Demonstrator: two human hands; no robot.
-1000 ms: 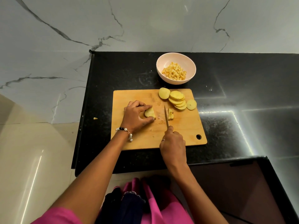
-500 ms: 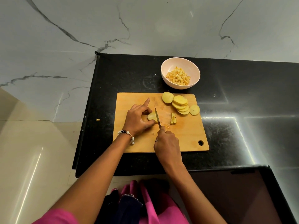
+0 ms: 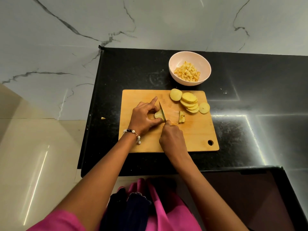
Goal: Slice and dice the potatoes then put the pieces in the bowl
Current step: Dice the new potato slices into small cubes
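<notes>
Since a second ago the knife has shifted leftward from the bare board onto the potato piece, and the left forefinger, then curled, now sticks out straight. On the counter's left edge lies a small yellow scrap, well apart from the wooden cutting board. On the board's left half the left hand, a beaded bracelet at its wrist, pinches the potato piece between thumb and curled fingers while the forefinger points away from the person. The blade rests across the piece's right edge, its long axis running from the person outward, tip pointing to the far side and leaning slightly left. Just nearer, the right hand is wrapped round the handle, which it hides. Right of the blade stands a small stack of cut strips, and beyond it a fanned row of round potato slices runs diagonally toward the board's right edge. Behind the board, apart from it, a pale bowl holds diced potato.
</notes>
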